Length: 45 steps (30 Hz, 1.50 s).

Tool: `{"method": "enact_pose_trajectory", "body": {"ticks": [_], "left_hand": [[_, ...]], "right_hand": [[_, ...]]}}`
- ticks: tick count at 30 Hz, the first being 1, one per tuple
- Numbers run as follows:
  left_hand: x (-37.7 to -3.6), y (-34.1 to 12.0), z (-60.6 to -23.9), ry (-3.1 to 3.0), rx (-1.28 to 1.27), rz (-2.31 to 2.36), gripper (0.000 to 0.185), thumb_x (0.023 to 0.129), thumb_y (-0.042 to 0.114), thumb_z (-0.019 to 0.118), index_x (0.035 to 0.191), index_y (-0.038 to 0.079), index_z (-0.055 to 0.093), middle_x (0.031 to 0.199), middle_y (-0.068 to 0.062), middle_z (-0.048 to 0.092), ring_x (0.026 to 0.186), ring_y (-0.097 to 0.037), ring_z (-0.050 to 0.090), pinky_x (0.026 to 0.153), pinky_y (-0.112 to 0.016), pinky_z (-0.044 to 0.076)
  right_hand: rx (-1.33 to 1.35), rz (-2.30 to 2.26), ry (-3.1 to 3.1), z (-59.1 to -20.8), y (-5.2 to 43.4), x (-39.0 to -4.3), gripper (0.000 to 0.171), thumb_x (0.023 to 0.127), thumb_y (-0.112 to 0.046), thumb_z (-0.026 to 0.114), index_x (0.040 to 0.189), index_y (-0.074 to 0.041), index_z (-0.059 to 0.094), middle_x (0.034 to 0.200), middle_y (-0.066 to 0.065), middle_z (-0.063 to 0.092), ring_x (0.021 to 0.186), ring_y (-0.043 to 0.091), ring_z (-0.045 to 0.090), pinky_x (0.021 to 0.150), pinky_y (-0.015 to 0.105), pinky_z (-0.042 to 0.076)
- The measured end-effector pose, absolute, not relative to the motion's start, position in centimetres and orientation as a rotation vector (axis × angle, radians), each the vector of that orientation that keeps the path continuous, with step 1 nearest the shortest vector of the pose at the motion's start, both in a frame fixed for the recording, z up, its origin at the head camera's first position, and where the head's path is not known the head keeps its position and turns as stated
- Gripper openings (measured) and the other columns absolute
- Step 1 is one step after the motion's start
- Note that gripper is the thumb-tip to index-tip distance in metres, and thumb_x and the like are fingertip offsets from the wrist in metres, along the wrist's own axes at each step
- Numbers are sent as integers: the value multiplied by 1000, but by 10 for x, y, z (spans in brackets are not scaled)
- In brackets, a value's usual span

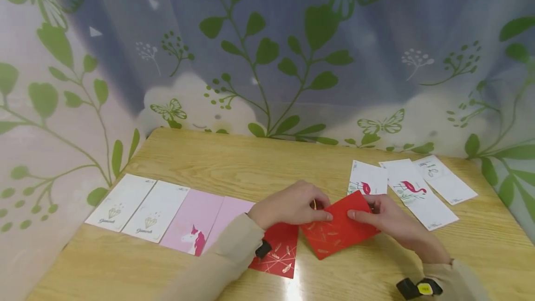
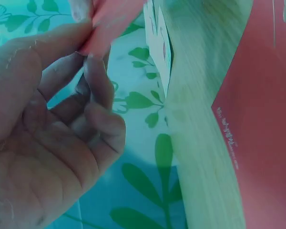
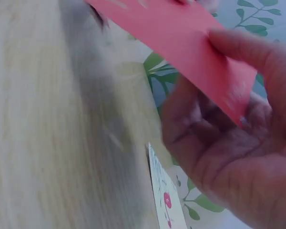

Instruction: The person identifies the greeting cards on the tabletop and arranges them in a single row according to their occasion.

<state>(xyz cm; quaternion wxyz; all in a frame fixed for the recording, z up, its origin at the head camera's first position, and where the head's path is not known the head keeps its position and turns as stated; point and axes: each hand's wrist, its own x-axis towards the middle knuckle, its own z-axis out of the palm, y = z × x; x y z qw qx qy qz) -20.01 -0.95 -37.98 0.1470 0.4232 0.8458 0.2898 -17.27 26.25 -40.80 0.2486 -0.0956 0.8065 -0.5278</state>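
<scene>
soft light is filling the head view, and glare is shining low on the table (image 1: 326, 280). the left wrist view is showing a blue-green cast. in the right wrist view, a grey shadow is darkening the table, and the right hand (image 3: 248, 157) is blurring.

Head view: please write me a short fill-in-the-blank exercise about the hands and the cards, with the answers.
1. The left hand and the right hand hold a rectangular paper card coloured ____.
2. The white rectangular card at the far left bears the readable word ____.
3. The leftmost pink rectangular card shows a horned animal, a ____.
Missing words: red; Diamond; unicorn.
</scene>
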Motion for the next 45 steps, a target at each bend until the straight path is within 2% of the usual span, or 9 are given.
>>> {"method": "enact_pose_trajectory", "body": {"ticks": [5,10,12,15,19,26,30,37,45], "left_hand": [[-198,-16,-389,2384,1080,973,16,100,26,68,88,19,76,62,9,59,52,-2,49,59,-17,43],[-197,-25,-396,2347,981,980,9,95,26,74,89,19,75,72,10,67,63,0,57,64,-18,46],[-197,-27,-398,2354,943,952,9,92,26,77,95,18,74,81,12,69,72,1,61,69,-17,49],[-199,-27,-400,2378,892,956,28,90,25,80,114,15,70,92,10,70,81,1,64,76,-18,51],[-201,-25,-402,2442,867,966,45,88,25,81,128,15,62,95,8,68,81,1,64,78,-18,52],[-204,-23,-406,2549,919,851,24,89,25,81,108,17,67,85,10,64,78,-1,58,73,-17,49],[-204,-23,-410,2585,951,779,15,89,25,81,94,18,68,84,10,63,76,-2,56,70,-17,47],[-202,-23,-413,2649,943,639,18,88,29,82,95,19,70,91,6,61,80,-7,51,70,-19,45],[-199,-23,-416,2698,940,553,21,86,33,83,98,22,71,96,6,58,91,-10,48,76,-23,44]], "right_hand": [[-189,-1446,2318,-411,261,-173,40,97,-25,71,124,2,60,103,6,71,88,16,65,72,32,58],[-217,-1482,2274,-416,262,-172,47,95,-20,74,132,2,54,102,7,74,80,17,69,67,35,59],[-249,-1491,2279,-417,260,-172,47,94,-20,74,132,1,55,102,8,74,77,17,68,63,33,57],[-302,-1495,2291,-420,255,-173,44,94,-20,74,130,1,57,99,9,74,73,15,66,59,30,53],[-350,-1468,2289,-424,248,-174,40,94,-20,74,126,0,61,97,10,75,73,14,66,60,28,54],[-425,-1402,2314,-427,237,-173,33,94,-18,74,120,1,65,97,13,74,77,13,68,66,26,56],[-472,-1307,2403,-428,231,-173,27,93,-19,75,114,-3,68,95,9,74,78,13,67,67,25,54],[-519,-1099,2577,-432,222,-173,18,90,-22,78,104,-13,70,90,-3,72,80,9,64,69,24,52],[-543,-1000,2664,-433,216,-173,16,88,-19,79,101,-15,71,90,-7,72,80,7,62,72,23,51]]}}
